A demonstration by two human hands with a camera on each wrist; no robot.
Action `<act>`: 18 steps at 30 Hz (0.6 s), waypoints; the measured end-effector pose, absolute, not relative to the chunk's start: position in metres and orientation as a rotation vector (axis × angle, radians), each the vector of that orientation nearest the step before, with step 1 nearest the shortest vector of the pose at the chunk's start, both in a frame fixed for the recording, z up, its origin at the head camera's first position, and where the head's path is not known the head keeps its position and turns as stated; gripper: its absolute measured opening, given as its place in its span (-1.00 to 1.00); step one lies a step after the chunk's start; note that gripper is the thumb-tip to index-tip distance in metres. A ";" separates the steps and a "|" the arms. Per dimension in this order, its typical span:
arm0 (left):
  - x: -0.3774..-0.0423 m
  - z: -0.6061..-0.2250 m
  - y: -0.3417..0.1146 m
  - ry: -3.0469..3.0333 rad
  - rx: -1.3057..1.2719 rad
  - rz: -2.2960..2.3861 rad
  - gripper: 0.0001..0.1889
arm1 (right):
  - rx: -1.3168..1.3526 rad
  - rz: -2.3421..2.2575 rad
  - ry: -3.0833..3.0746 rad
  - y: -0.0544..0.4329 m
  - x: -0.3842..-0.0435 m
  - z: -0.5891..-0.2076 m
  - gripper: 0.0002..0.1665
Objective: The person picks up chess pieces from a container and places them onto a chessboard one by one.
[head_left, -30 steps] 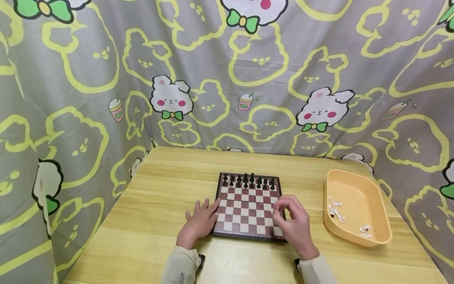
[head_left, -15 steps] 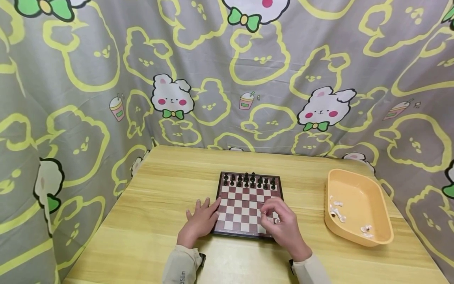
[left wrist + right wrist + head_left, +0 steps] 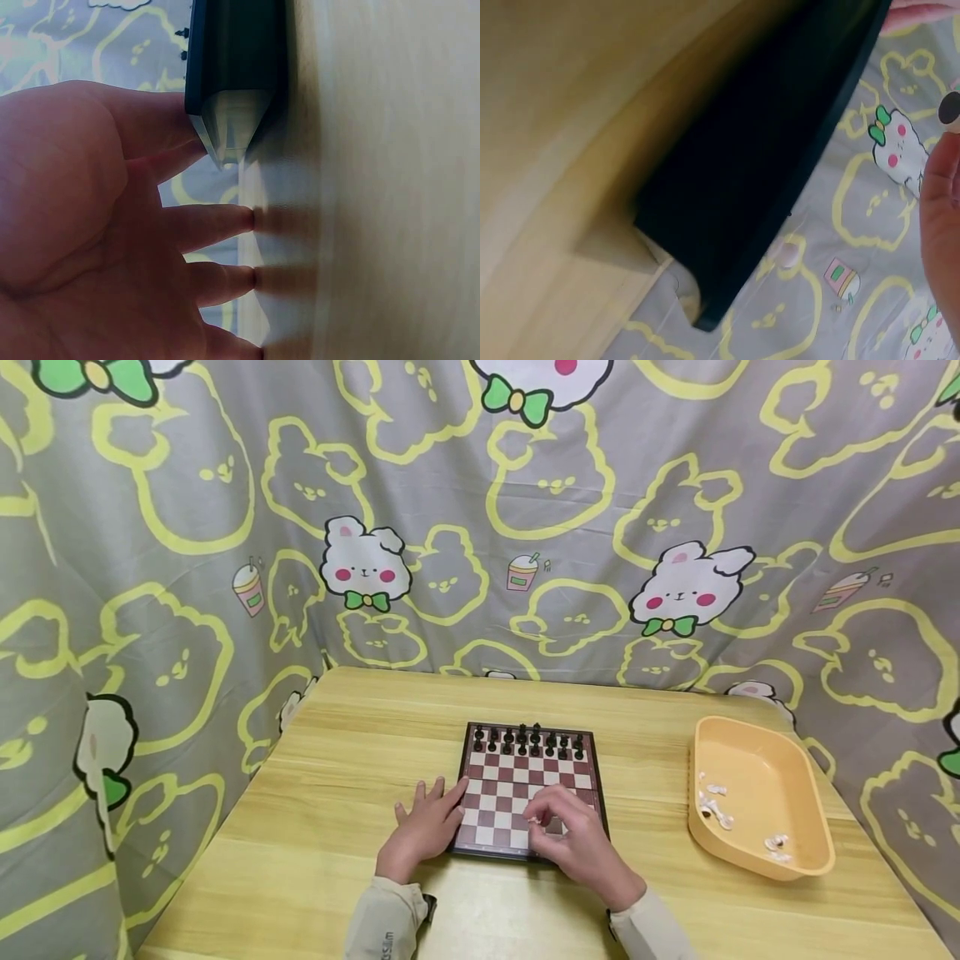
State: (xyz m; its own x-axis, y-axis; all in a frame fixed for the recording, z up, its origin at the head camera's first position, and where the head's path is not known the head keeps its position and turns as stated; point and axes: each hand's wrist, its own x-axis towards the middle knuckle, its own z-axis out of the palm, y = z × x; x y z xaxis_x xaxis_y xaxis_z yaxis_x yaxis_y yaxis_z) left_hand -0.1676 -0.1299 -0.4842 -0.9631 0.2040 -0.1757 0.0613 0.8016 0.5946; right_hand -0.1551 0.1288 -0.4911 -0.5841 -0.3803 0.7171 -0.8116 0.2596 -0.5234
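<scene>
The chessboard [image 3: 487, 797] lies unfolded on the table, with black chess pieces [image 3: 522, 739] standing in two rows along its far side. My right hand [image 3: 581, 847] is over the near part of the board, pinching a small white chess piece [image 3: 534, 820] between thumb and fingertips. The dark round base of that chess piece [image 3: 950, 109] shows at the edge of the right wrist view. My left hand [image 3: 422, 833] rests at the board's left edge with fingers spread. In the left wrist view, its fingertips [image 3: 244, 217] meet the tabletop beside the board's raised side [image 3: 236, 60].
A yellow plastic tray [image 3: 765, 760] stands on the table to the right, with several white chess pieces [image 3: 716, 810] lying in it. A grey patterned curtain [image 3: 450, 568] hangs behind and beside the wooden table [image 3: 360, 727].
My right hand has moved left across the near part of the board, carrying the white chess piece from the right edge toward the middle. The left hand stays in place.
</scene>
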 end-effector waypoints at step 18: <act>-0.168 -0.484 -0.131 2.755 0.203 0.903 -0.48 | 1.103 1.258 -2.536 0.124 -0.158 -0.490 -0.82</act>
